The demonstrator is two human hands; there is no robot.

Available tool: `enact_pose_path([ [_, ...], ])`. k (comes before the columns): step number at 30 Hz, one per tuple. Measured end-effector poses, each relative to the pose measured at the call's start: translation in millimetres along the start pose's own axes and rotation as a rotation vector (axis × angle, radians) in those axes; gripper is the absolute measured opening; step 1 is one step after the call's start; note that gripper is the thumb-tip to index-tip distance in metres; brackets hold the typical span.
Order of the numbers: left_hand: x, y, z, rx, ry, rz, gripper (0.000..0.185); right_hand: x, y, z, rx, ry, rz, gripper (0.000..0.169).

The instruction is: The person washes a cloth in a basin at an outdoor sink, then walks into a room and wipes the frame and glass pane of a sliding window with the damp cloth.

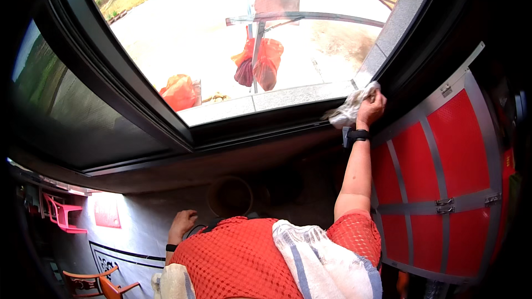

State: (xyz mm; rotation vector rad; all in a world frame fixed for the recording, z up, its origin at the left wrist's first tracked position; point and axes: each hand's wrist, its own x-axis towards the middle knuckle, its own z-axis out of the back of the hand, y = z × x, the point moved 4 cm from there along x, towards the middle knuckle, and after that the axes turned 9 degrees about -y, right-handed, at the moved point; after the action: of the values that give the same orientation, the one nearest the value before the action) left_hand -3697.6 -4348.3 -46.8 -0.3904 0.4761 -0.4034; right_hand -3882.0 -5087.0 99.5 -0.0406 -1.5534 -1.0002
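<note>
My right hand [372,107] grips a crumpled white cloth [348,110], which is soiled in places. The cloth lies against the lower right corner of the dark window frame [270,122], across the end of the sill track. Low beside my body, my left hand [182,223] hangs with its fingers loosely curled and nothing visible in them. A black wristband with a grey device [353,135] is on my right wrist. Over my shoulder drapes a white towel with blue stripes [324,257].
On the left stands a dark sliding window panel [83,104]. A red cabinet with grey metal strips [436,182] is close by my right arm. Below the sill sits a round container [230,196] in shadow. Wooden [109,284] and pink [64,214] chairs stand lower left. Red bags [266,64] hang outside.
</note>
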Motion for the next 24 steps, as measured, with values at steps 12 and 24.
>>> enact_pose_path([
  [12, -33.4, 46.6, -24.5, -0.053, 0.012, 0.123, 0.032, -128.0, 67.4, -20.4, -0.535, 0.81, 0.452, 0.028],
  [24, -35.8, 32.5, -20.6, -0.068, -0.008, 0.114, 0.033, -331.2, 345.2, 38.3, 0.362, 1.031, 0.64, 0.015],
])
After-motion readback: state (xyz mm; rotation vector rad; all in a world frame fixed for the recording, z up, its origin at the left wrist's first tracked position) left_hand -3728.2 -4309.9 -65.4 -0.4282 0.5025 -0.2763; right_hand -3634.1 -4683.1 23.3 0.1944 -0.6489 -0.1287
